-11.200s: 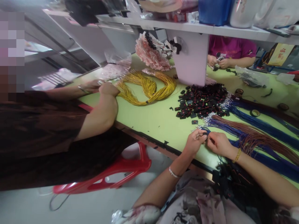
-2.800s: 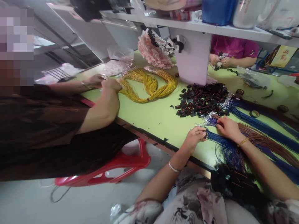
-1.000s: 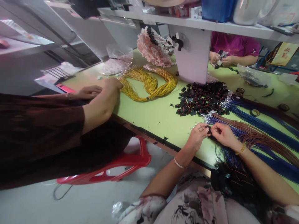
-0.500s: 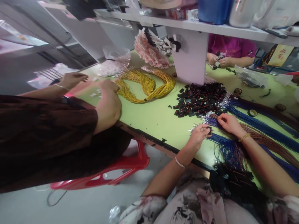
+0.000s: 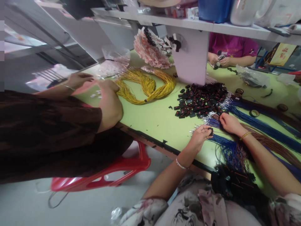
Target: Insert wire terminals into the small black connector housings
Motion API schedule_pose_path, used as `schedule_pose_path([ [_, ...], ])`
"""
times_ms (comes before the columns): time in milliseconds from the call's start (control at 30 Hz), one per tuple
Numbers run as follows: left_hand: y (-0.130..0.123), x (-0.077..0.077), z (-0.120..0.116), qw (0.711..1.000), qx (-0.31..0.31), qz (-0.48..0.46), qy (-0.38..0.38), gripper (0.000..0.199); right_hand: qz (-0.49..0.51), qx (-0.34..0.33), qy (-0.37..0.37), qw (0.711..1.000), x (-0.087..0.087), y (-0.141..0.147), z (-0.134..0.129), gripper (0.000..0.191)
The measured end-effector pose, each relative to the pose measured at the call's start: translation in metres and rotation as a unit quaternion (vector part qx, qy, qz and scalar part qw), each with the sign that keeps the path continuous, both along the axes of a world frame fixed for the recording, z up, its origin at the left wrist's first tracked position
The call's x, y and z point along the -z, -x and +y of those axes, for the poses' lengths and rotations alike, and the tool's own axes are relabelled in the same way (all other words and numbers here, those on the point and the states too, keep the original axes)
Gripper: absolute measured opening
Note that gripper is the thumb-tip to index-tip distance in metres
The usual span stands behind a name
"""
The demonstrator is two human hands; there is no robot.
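Observation:
My left hand [image 5: 199, 137] pinches a small black plastic connector housing [image 5: 211, 131] between thumb and fingers. Thin wire appears to run from it toward the right. My right hand [image 5: 230, 123] is closed, its fingertips at the silver-tipped ends of a bundle of brown and purple wires [image 5: 214, 120]; what lies between them is hidden. Below my hands, blue wires [image 5: 222, 142] with metal terminals spread across the green table [image 5: 143, 121]. A heap of black connector housings [image 5: 199, 99] lies just beyond my hands.
A co-worker's arm [image 5: 110, 103] reaches over the table at left, near yellow wire bundles [image 5: 164, 89]. Another person's hands [image 5: 221, 60] work across the table. Tape rolls [image 5: 254, 113] lie at right. A shelf [image 5: 150, 20] and its upright panel [image 5: 191, 59] stand ahead. Black pieces [image 5: 235, 182] cover my lap.
My right hand has shifted slightly, its fingers curling in toward the wire ends. My left hand keeps the black housing in place. At left, the co-worker's far hand has moved a little.

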State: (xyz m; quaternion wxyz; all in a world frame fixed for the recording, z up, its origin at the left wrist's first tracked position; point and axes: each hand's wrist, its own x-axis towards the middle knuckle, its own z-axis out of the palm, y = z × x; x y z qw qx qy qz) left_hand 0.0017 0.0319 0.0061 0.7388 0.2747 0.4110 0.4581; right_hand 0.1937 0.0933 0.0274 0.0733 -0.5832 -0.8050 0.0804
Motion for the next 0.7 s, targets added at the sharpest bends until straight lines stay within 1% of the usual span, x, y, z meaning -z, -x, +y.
schedule_pose_path([
  [100,0.000,0.001,0.000,1.000,0.000,-0.002,0.000,0.033,0.053,-0.008,0.010,0.998,-0.002,-0.001,0.001,0.017],
  [200,0.000,0.002,0.000,1.000,-0.001,-0.002,0.002,0.035,0.138,-0.025,0.010,0.990,-0.007,0.007,0.003,0.016],
  [333,0.000,0.006,0.000,1.000,-0.005,-0.006,-0.005,0.034,0.268,-0.051,-0.004,0.962,-0.018,0.028,0.002,0.014],
  [400,0.000,0.007,0.000,1.000,-0.010,-0.012,-0.005,0.033,0.314,-0.052,0.004,0.948,-0.024,0.037,-0.001,0.013],
  [467,0.001,0.007,0.000,1.000,-0.014,-0.024,-0.002,0.031,0.340,-0.046,0.027,0.939,-0.026,0.041,-0.008,0.012],
  [533,0.001,0.007,0.000,0.999,-0.018,-0.041,0.001,0.029,0.348,-0.035,0.054,0.935,-0.025,0.040,-0.017,0.010],
  [633,0.002,0.007,0.000,0.998,-0.023,-0.065,0.002,0.025,0.347,-0.019,0.078,0.935,-0.018,0.035,-0.032,0.008],
  [700,0.002,0.007,0.000,0.997,-0.024,-0.074,0.001,0.023,0.342,-0.013,0.079,0.936,-0.013,0.031,-0.040,0.009],
])
